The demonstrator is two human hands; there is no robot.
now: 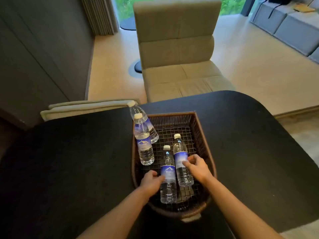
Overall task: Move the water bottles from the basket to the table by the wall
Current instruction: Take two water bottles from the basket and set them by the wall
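- A dark wall (34, 54) ran along the far left, with pale cushions (82, 107) just beyond the table's far-left edge.
- A black table (69, 161) filled the near half of the view and carried a brown woven basket (203, 135) near its middle.
- Two water bottles leaned against the basket's left wall, caps pointing far and left: the rear leaning bottle (138, 111) rose above the rim, and the front leaning bottle (144, 140) overlapped it on the near side.
- The left hand (151, 182) reached into the basket from the near side, its fingers curled onto the left side of the left lying bottle (168, 178); the grip looked partly closed, though whether it was truly clamped could not be told.
- That bottle lay on the basket floor, cap pointing far.
- Just beside it on the right lay the right lying bottle (182, 161), also cap far, the two bottles almost touching.
- The right hand (196, 168) rested on this bottle's label, fingertips pinching its right side, fingers loosely closed around it.
- A beige chair (176, 49) stood beyond the table, with a grey sofa (290, 26) at the far right.
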